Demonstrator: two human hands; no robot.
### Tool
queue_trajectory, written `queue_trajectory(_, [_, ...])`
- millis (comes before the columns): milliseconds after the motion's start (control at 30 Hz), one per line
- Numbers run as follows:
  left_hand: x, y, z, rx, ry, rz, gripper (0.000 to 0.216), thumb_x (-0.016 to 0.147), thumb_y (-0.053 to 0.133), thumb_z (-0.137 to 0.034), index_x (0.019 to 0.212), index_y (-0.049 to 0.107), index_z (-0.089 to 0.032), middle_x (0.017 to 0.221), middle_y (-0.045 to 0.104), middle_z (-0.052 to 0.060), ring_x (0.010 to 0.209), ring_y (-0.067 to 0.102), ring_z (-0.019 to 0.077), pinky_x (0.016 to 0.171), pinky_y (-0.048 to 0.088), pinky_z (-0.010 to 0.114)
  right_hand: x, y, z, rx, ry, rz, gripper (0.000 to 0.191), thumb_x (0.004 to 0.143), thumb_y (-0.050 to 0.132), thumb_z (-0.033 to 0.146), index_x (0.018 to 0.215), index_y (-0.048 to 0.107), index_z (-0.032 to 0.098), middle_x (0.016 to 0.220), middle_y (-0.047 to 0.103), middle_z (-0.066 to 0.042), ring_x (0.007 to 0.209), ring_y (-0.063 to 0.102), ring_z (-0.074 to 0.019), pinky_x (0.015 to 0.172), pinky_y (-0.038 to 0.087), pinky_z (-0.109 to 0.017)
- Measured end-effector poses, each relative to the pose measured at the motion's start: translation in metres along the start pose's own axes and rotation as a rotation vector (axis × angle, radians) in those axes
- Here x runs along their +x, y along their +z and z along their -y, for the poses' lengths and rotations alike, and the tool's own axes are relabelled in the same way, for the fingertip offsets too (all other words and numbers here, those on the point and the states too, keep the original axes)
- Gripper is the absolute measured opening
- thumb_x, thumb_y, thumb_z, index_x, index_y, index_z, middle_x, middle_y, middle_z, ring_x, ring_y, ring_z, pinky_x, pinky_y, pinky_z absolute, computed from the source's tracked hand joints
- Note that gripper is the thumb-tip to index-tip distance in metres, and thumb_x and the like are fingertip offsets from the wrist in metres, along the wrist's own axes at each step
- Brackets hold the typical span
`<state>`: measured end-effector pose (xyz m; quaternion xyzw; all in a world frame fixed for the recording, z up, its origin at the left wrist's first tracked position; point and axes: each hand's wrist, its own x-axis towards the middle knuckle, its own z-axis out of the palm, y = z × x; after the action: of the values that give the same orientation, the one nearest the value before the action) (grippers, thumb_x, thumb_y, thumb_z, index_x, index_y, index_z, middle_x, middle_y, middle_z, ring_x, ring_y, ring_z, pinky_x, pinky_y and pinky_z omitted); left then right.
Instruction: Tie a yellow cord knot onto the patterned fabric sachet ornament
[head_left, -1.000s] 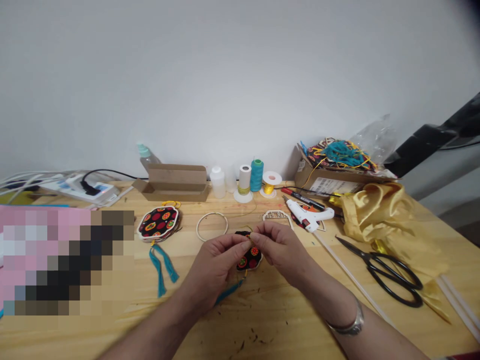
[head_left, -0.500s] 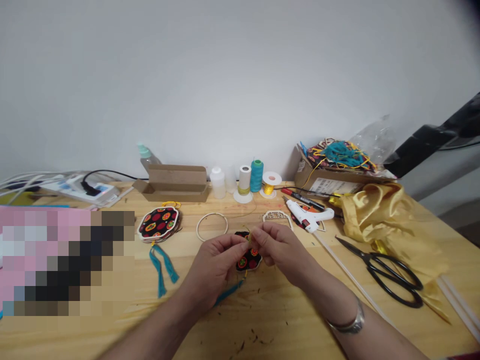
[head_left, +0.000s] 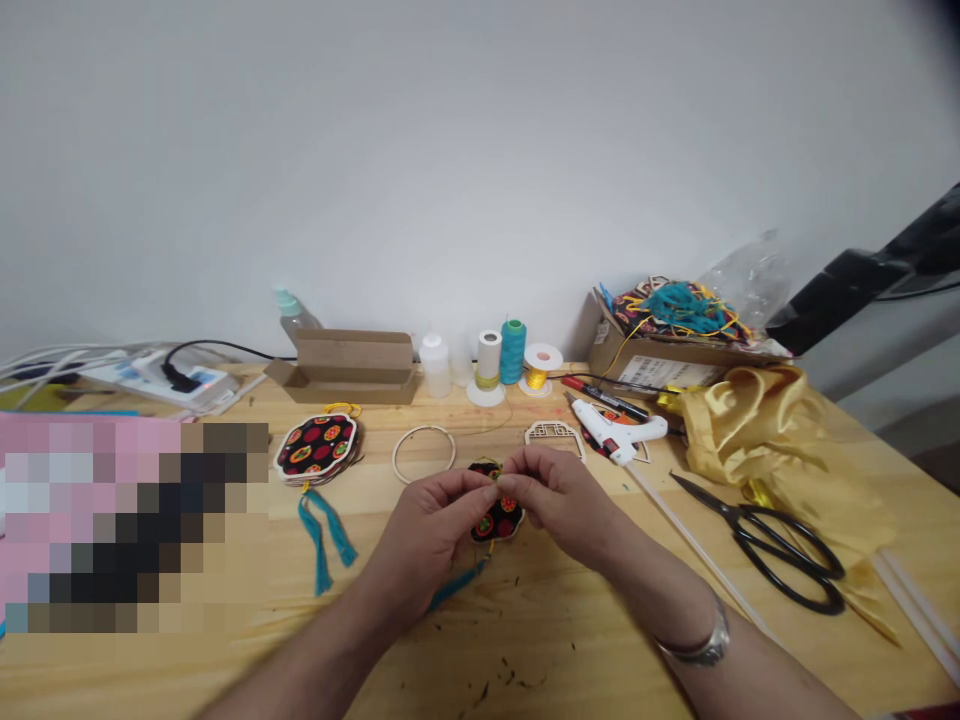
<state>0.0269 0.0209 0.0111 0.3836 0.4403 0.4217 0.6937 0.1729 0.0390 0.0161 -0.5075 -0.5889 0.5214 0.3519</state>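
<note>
My left hand (head_left: 431, 525) and my right hand (head_left: 559, 495) meet fingertip to fingertip over a small black floral-patterned pendant (head_left: 499, 525) with a pale scalloped rim. Each thumb and forefinger is pinched on a thin yellow cord at the pendant's top; most of the cord is hidden by the fingers. From the pendant's lower end a teal tassel (head_left: 461, 582) trails down to the left, partly behind my left hand. To the left lies a stack of similar pendants (head_left: 317, 447) with its own teal tassel (head_left: 326, 535).
Nearby are a wooden ring (head_left: 424, 428), a lattice frame (head_left: 555, 432), a white glue gun (head_left: 619, 430) and black scissors (head_left: 780, 560). Thread spools (head_left: 514, 355), a bottle (head_left: 435, 365) and a cardboard box (head_left: 352, 380) stand along the wall. Gold fabric (head_left: 780, 440) lies at right.
My right fingertips have shifted slightly and closed in against my left ones, and less of the yellow cord shows above them. The pendant and tassel stay where they were.
</note>
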Motion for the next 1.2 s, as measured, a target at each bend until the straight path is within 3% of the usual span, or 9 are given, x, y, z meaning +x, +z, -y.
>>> queue_trajectory(133, [0.0, 0.001, -0.007, 0.172, 0.022, -0.12, 0.013, 0.072, 0.063, -0.029, 0.073, 0.069, -0.017, 0.065, 0.065, 0.002, 0.057, 0.055, 0.0112, 0.053, 0.041, 0.02, 0.002, -0.004, 0.0, -0.151, -0.089, -0.045, 0.012, 0.075, 0.052, 0.018, 0.063, 0.052, 0.016, 0.056, 0.048, 0.003, 0.054, 0.043, -0.0091, 0.051, 0.035, -0.021])
queue_trajectory(233, [0.003, -0.003, -0.009, 0.355, 0.126, -0.195, 0.014, 0.072, 0.063, -0.029, 0.075, 0.07, -0.018, 0.088, 0.066, 0.005, 0.069, 0.058, 0.0145, 0.06, 0.044, 0.022, 0.004, -0.007, 0.0, -0.266, -0.149, -0.118, 0.014, 0.076, 0.051, 0.016, 0.062, 0.05, 0.016, 0.059, 0.05, 0.002, 0.059, 0.045, -0.0106, 0.056, 0.035, -0.023])
queue_trajectory(333, [0.005, -0.009, -0.008, 0.513, 0.247, -0.198, 0.014, 0.073, 0.061, -0.028, 0.07, 0.071, -0.018, 0.104, 0.059, 0.008, 0.093, 0.056, 0.0201, 0.074, 0.044, 0.026, 0.004, -0.008, 0.0, -0.351, -0.172, -0.184, 0.014, 0.076, 0.049, 0.013, 0.063, 0.049, 0.017, 0.062, 0.052, 0.002, 0.062, 0.046, -0.0117, 0.058, 0.034, -0.024])
queue_trajectory(467, [0.006, -0.01, -0.002, 0.6, 0.285, -0.122, 0.016, 0.074, 0.057, -0.024, 0.067, 0.069, -0.019, 0.106, 0.058, 0.009, 0.099, 0.054, 0.0217, 0.083, 0.043, 0.032, 0.005, -0.008, -0.001, -0.387, -0.166, -0.23, 0.015, 0.077, 0.048, 0.014, 0.063, 0.049, 0.017, 0.063, 0.053, 0.001, 0.063, 0.047, -0.0124, 0.059, 0.034, -0.025])
queue_trajectory(600, [0.004, -0.006, 0.003, 0.654, 0.323, -0.037, 0.016, 0.074, 0.056, -0.02, 0.065, 0.069, -0.021, 0.112, 0.059, 0.007, 0.117, 0.044, 0.0224, 0.094, 0.036, 0.034, 0.007, -0.008, -0.003, -0.247, -0.15, -0.202, 0.013, 0.075, 0.049, 0.014, 0.062, 0.05, 0.017, 0.061, 0.053, 0.001, 0.061, 0.047, -0.0115, 0.057, 0.035, -0.024])
queue_trajectory(733, [0.002, -0.001, 0.003, 0.68, 0.278, 0.03, 0.019, 0.074, 0.055, -0.019, 0.065, 0.07, -0.023, 0.112, 0.062, 0.005, 0.125, 0.035, 0.0222, 0.099, 0.031, 0.034, 0.006, -0.004, -0.002, 0.116, -0.026, -0.075, 0.011, 0.074, 0.051, 0.02, 0.063, 0.048, 0.017, 0.056, 0.053, 0.003, 0.046, 0.04, -0.0071, 0.045, 0.031, -0.02])
queue_trajectory(833, [0.001, 0.001, 0.001, 0.675, 0.274, 0.062, 0.02, 0.075, 0.054, -0.018, 0.065, 0.07, -0.022, 0.114, 0.061, 0.005, 0.124, 0.036, 0.0231, 0.097, 0.032, 0.035, 0.004, -0.001, 0.002, 0.339, 0.06, 0.026, 0.013, 0.073, 0.053, 0.024, 0.065, 0.047, 0.016, 0.058, 0.057, 0.002, 0.041, 0.036, -0.0045, 0.039, 0.027, -0.018])
queue_trajectory(967, [0.001, 0.002, -0.001, 0.636, 0.255, 0.079, 0.017, 0.074, 0.055, -0.015, 0.064, 0.068, -0.019, 0.105, 0.064, 0.008, 0.119, 0.041, 0.0248, 0.094, 0.034, 0.035, 0.0, 0.001, 0.006, 0.421, 0.095, 0.083, 0.017, 0.072, 0.055, 0.026, 0.063, 0.046, 0.015, 0.052, 0.051, 0.004, 0.04, 0.034, -0.003, 0.037, 0.023, -0.016])
queue_trajectory(1200, [0.0, 0.001, 0.005, 0.11, 0.208, 0.09, 0.007, 0.079, 0.054, -0.018, 0.085, 0.057, -0.019, 0.087, 0.063, 0.003, 0.079, 0.058, 0.0158, 0.071, 0.046, 0.029, 0.001, 0.001, 0.005, 0.337, 0.087, 0.058, 0.016, 0.071, 0.055, 0.023, 0.06, 0.048, 0.015, 0.047, 0.045, 0.006, 0.038, 0.034, -0.0029, 0.036, 0.022, -0.016])
